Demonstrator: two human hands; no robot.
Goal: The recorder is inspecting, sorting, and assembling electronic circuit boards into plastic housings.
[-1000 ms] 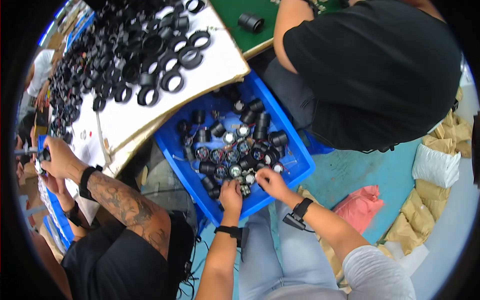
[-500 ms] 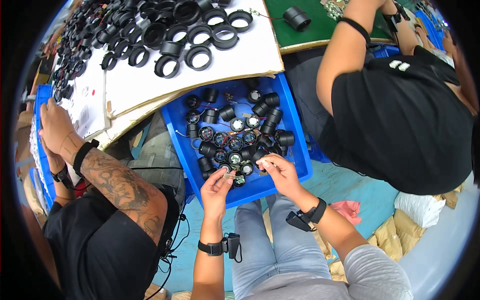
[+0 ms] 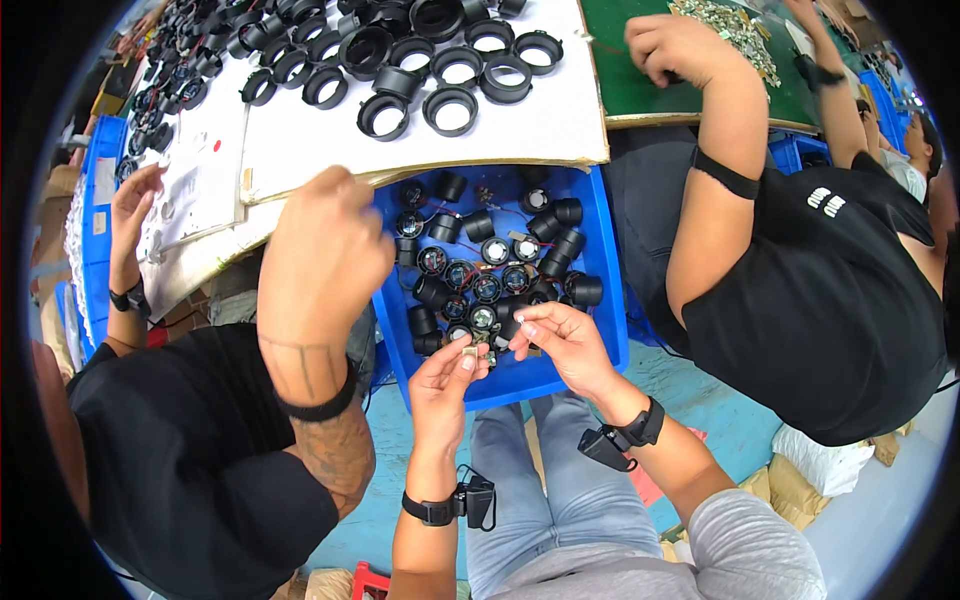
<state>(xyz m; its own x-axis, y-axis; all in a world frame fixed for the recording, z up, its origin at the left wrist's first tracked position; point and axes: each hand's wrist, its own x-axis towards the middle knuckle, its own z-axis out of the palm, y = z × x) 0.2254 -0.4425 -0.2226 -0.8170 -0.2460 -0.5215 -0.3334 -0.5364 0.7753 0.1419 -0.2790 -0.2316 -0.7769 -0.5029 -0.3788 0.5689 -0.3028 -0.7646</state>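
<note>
Turquoise floor (image 3: pixel 722 405), white tabletop (image 3: pixel 300 150) beside green tabletop (image 3: pixel 640 98)

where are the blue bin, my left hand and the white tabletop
Blue bin (image 3: pixel 612 270): head view, right wall
Left hand (image 3: pixel 441 387): head view, middle of the hand
White tabletop (image 3: pixel 540 127): head view, bare front part

Smooth, faintly glossy blue plastic makes the central bin (image 3: pixel 612 320), dull black plastic the cylinders (image 3: pixel 583 290) inside and the rings (image 3: pixel 397 82) toward eleven o'clock, with matt black cloth on the shirt (image 3: pixel 800 330) at three.
</note>
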